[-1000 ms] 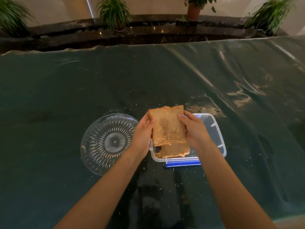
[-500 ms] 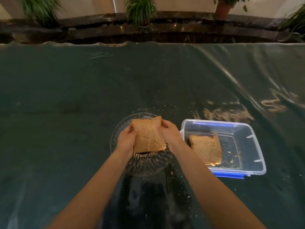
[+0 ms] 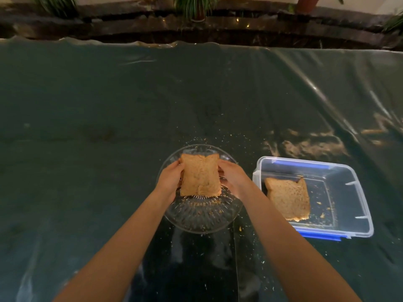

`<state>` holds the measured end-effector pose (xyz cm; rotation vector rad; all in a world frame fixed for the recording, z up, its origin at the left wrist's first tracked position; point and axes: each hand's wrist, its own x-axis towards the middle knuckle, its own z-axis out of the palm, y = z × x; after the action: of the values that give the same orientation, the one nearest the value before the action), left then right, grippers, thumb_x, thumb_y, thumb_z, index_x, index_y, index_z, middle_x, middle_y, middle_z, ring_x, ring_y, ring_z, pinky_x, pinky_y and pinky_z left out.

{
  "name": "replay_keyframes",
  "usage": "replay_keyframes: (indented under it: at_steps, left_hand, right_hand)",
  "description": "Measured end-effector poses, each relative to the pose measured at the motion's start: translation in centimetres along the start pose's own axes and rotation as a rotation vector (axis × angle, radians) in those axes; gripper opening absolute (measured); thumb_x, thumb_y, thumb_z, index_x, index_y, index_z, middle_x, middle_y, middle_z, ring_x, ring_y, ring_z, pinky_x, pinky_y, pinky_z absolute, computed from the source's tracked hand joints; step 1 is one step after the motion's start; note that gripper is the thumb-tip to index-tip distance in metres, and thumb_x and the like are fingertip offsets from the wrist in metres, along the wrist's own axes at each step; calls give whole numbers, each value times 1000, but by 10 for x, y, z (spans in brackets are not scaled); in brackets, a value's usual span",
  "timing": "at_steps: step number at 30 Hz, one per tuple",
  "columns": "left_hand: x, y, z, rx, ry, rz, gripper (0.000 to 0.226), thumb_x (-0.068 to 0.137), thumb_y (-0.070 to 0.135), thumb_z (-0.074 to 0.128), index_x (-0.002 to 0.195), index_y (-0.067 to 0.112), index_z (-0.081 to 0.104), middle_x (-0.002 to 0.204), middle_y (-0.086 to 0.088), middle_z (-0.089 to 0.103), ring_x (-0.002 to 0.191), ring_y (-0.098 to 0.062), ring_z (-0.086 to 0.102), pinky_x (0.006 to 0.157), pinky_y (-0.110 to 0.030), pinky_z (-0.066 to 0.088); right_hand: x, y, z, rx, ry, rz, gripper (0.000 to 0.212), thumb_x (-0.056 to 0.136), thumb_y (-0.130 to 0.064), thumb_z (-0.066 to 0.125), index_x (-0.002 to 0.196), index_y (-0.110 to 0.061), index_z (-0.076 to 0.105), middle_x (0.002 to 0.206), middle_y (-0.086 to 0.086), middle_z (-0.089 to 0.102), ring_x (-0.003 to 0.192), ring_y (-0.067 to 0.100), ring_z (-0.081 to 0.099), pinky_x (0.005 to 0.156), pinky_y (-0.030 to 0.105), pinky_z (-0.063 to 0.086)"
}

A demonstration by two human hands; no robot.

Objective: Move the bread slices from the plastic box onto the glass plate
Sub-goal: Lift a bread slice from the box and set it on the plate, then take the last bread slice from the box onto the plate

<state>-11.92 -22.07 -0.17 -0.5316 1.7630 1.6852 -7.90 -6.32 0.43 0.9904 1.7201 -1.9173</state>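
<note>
Bread slice sits pinched between both my hands over the glass plate, my left hand grasping its left edge and my right hand its right edge. Its near edge looks to be touching or almost touching the ribbed centre of the plate, while the far edge tips up; I cannot tell whether it already rests there. To set it down well, I judge I should lower it flat and centred, then ease both grips apart together so the soft crumb does not tear or drag off the rim. Crumbs already dot the plate and the dark tabletop around it, so gentle handling matters. This slice is tan and speckled, roughly square, with a dip in its top crust and a slight bend from my squeeze. One more slice lies flat in the left part of the plastic box, just to the right of the plate.
</note>
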Motion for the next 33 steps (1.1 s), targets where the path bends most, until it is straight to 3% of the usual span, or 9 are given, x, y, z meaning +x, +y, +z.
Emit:
replay_keyframes:
  at_steps: [3,5,7,10,13,18,27,31,33]
  left_hand:
    - [-3,0,-2,46,-3,27,29,95,21,39,111,20,64,113,-5,64,105,-21,60,92,-41,50]
    - [-6,2,-4,71,8,43,27,93,19,40,91,20,67,102,-5,66,96,-18,62,80,-33,52]
    - [-10,4,-6,82,22,65,24,91,18,42,91,13,66,96,-4,64,89,-15,60,73,-29,49]
    - [-17,9,-8,88,88,79,24,91,18,45,107,11,61,104,-3,59,98,-15,55,83,-32,49]
    - [-27,18,-2,60,99,115,17,91,15,45,86,21,60,91,0,57,89,-14,54,86,-35,48]
    - [-48,29,26,52,29,169,36,91,18,49,128,15,50,114,3,57,103,-12,56,86,-30,50]
    - [-90,26,147,20,-221,90,39,93,4,44,132,2,43,115,-17,56,111,-29,56,94,-36,48]
    - [-89,5,194,208,-189,35,39,93,13,46,132,10,44,121,-11,54,115,-25,53,101,-38,44]
    - [-88,-6,210,289,-203,-15,35,92,20,44,127,16,46,111,-4,53,104,-19,51,92,-33,42]
  right_hand:
    - [-1,-5,-4,-12,0,23,24,95,-32,42,90,-21,62,105,3,66,97,18,61,80,31,50]
    - [-2,-7,-9,-25,17,31,27,95,-35,40,101,-17,60,120,5,61,108,22,57,91,37,48]
    - [-6,-10,-14,-37,42,44,38,96,-38,38,122,-13,51,133,8,52,119,26,51,101,41,44]
    - [-16,-16,-24,-55,38,33,49,95,-43,35,133,-13,42,141,9,46,124,26,47,98,40,45]
    - [-30,-24,-38,-35,0,-12,50,95,-43,36,134,-13,41,142,9,45,123,27,48,97,42,46]
    - [-59,-31,-78,92,-41,-103,42,94,-37,43,127,-10,50,131,9,54,108,25,59,84,38,52]
    - [-89,-7,-169,158,97,-126,31,95,-30,44,112,-9,59,118,13,63,102,28,63,87,38,50]
    - [-91,11,-198,130,203,-63,27,94,-27,47,111,-10,58,117,13,62,109,31,61,87,38,50]
    - [-89,21,-208,100,259,-54,19,93,-24,49,102,-12,60,117,14,63,105,30,63,83,35,51]
